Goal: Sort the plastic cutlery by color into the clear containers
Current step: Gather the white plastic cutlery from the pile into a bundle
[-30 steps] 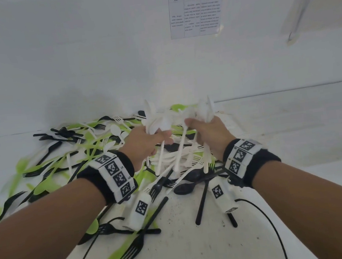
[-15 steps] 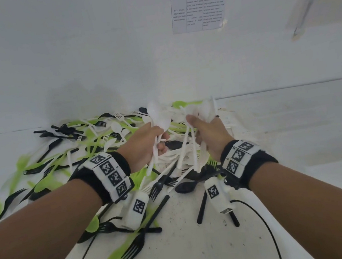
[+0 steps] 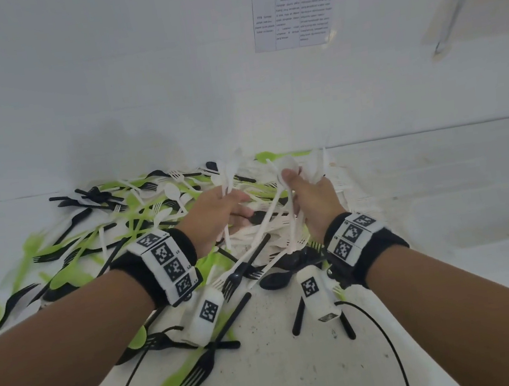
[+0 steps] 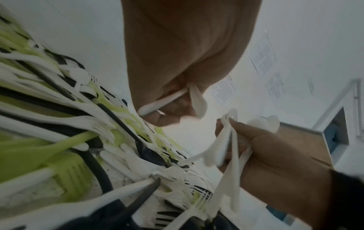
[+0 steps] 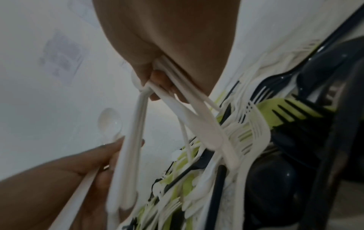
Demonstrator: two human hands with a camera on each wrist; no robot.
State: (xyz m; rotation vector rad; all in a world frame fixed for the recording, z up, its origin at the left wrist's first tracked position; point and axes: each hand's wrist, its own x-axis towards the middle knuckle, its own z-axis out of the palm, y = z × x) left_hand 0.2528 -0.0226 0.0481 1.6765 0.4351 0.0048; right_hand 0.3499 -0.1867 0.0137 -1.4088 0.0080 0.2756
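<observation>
Above the pile (image 3: 159,218) of mixed white, green and black cutlery on the white table (image 3: 301,364), your left hand (image 3: 214,217) pinches white spoons (image 3: 228,176), its fingers curled round their handles. Just beside it, your right hand (image 3: 312,198) grips a bundle of white cutlery (image 3: 287,208), handles hanging down toward the pile. A printed sheet (image 3: 293,9) is stuck on the wall behind

Wall (image 3: 100,67): plain white, rising behind the work surface.
Notice: a printed sheet (image 3: 293,9) hanging on the wall.
Surface: a white table (image 3: 424,186), speckled with grime.
</observation>
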